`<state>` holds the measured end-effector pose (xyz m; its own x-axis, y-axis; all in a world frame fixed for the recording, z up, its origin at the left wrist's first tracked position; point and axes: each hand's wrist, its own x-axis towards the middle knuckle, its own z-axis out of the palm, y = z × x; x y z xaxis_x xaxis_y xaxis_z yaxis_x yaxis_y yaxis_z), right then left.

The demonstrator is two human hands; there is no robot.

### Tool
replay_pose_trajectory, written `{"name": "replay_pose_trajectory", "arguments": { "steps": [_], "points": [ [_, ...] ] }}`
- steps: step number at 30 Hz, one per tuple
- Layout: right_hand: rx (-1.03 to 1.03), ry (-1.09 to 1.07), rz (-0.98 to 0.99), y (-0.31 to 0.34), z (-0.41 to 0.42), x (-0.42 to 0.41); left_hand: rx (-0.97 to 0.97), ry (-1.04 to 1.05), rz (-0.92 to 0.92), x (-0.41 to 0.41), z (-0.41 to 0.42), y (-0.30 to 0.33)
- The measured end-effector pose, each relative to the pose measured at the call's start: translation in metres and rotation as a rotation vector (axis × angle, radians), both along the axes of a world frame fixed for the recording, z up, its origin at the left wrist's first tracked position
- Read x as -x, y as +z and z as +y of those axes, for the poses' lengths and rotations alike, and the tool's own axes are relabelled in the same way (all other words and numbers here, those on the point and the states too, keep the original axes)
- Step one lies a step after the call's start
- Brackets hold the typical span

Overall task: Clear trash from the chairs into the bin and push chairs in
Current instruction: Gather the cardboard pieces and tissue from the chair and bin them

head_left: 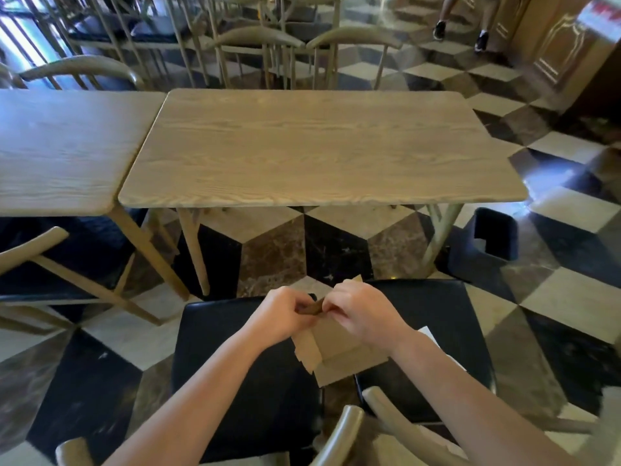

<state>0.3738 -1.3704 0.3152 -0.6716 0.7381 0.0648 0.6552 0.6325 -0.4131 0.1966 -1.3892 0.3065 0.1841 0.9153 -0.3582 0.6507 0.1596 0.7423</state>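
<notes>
Two black-seated chairs stand side by side in front of me, the left chair [235, 381] and the right chair [437, 331]. Both are pulled out from the wooden table [319, 146]. A flattened brown cardboard piece [336, 354] hangs over the gap between the seats. My left hand [282, 314] and my right hand [363, 314] both pinch its upper edge, fingers curled around a folded part. A white scrap of paper [426, 332] shows on the right seat behind my right wrist. A black bin [487, 240] stands on the floor by the table's right front leg.
A second wooden table [60, 146] adjoins on the left, with another chair [50, 264] beside it. More chairs [268, 45] stand behind the tables. A person's legs [460, 25] show at the far right near a wooden counter [554, 45]. The floor is checkered tile.
</notes>
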Motion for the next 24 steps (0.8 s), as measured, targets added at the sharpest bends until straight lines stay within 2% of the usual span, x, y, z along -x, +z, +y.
{"name": "replay_pose_trajectory", "arguments": {
  "steps": [7, 12, 14, 18, 24],
  "points": [
    [-0.151, 0.013, 0.061, -0.021, 0.020, -0.088, 0.034, 0.031, 0.050, -0.083, 0.019, -0.010],
    [-0.197, 0.066, -0.025, -0.055, 0.039, -0.187, 0.132, 0.143, 0.024, -0.164, 0.034, -0.028],
    [-0.150, 0.020, -0.046, -0.073, 0.041, -0.228, 0.181, 0.205, 0.008, -0.195, 0.042, -0.038],
    [0.010, -0.260, -0.031, -0.114, 0.048, -0.308, 0.213, 0.428, -0.081, -0.239, 0.047, -0.059],
    [0.300, -0.310, -0.284, -0.200, 0.038, -0.359, 0.342, 0.649, -0.068, -0.262, 0.039, -0.105]
  ]
}}
